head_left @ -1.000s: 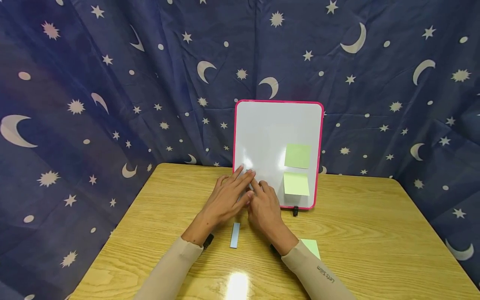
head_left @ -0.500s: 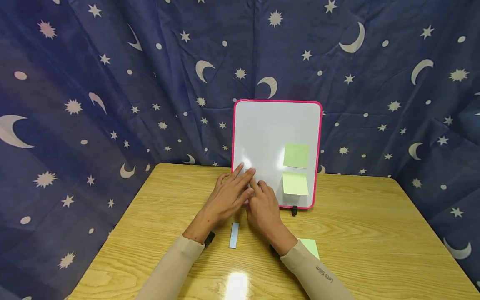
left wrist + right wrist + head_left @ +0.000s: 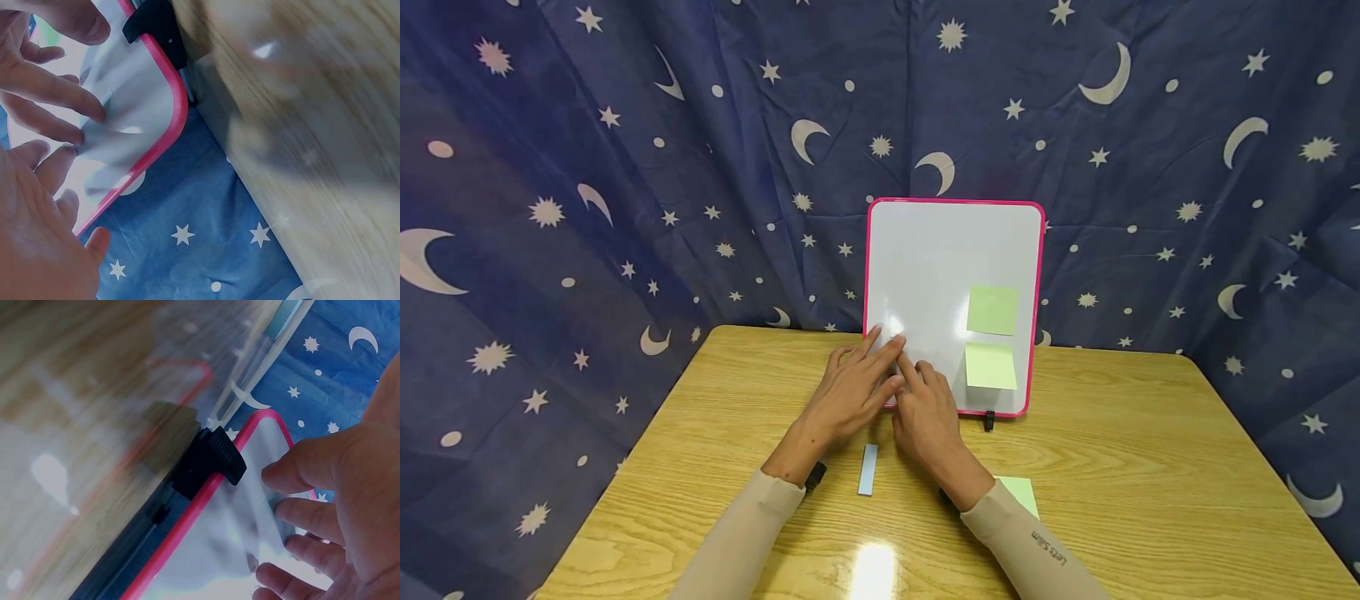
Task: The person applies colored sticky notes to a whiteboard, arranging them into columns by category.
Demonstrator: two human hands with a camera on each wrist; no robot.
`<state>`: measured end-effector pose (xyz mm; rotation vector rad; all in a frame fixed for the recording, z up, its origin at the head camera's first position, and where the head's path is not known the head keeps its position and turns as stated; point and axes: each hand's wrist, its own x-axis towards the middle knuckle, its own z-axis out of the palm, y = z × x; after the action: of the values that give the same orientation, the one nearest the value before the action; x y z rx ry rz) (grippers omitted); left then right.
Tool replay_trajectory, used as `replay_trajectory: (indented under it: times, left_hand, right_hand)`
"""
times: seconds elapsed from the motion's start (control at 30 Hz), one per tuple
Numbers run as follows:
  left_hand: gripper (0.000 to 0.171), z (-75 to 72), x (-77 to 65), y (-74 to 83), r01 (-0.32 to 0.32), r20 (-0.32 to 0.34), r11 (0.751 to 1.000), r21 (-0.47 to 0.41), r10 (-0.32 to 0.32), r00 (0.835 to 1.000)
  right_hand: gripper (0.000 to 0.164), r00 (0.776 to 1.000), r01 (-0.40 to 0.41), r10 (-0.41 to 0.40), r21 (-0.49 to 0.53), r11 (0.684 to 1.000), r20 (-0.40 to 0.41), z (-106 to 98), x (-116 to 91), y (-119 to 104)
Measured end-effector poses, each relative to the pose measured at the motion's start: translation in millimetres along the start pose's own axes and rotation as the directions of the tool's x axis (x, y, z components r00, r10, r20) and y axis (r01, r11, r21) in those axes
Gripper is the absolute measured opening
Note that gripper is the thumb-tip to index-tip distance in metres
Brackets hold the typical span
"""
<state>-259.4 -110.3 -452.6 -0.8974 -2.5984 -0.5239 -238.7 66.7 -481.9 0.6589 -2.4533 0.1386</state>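
A whiteboard (image 3: 955, 250) with a pink rim stands on the table, leaning toward the curtain. My left hand (image 3: 848, 390) has its fingers straight, tips against the board's lower left part. Close beside it, my right hand (image 3: 925, 408) touches the same area with its index finger stretched out. A pale grey-blue patch lies on the board under the fingertips in the right wrist view; whether it is a thin sheet or shadow I cannot tell. Two sticky notes, one green (image 3: 992, 311) and one pale yellow-green (image 3: 990, 367), are on the board's right side.
A light blue paper strip (image 3: 868, 470) lies on the table between my forearms. Another pale green note (image 3: 1019, 493) is partly behind my right sleeve. A black clip (image 3: 989, 420) holds the board's bottom edge. A starry curtain (image 3: 760, 167) encloses the wooden table (image 3: 1120, 467).
My left fingertips have slid slightly left and down along the board. The right hand keeps almost the same position. Notes and strip have not moved.
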Motion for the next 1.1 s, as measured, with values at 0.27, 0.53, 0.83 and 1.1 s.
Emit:
replay_trajectory:
  times: [0.27, 0.53, 0.83, 1.1]
  left_hand:
    - [0.063, 0.2, -2.3, -2.4, 0.026, 0.004, 1.0, -0.006, -0.026, 1.0]
    - [0.065, -0.1, -3.4, -4.3, 0.021, 0.013, 1.0, 0.002, -0.021, 1.0]
    - [0.064, 1.3, -7.6, -5.4, 0.02, 0.023, 1.0, 0.008, -0.02, 1.0]
    - [0.066, 2.8, -11.8, -6.6, 0.015, 0.023, 1.0, 0.012, -0.016, 1.0]
  right_hand:
    - [0.034, 1.0, 0.004, -0.004, -0.005, 1.0, -0.009, 0, -1, 0]
    - [0.036, 1.0, 0.0, 0.0, 0.003, 1.0, -0.002, 0, 1, 1]
    - [0.042, 1.0, 0.003, -0.003, -0.009, 1.0, -0.012, 2, -1, 2]
    - [0.047, 1.0, -0.003, 0.003, 0.004, 1.0, 0.015, 2, -1, 1]
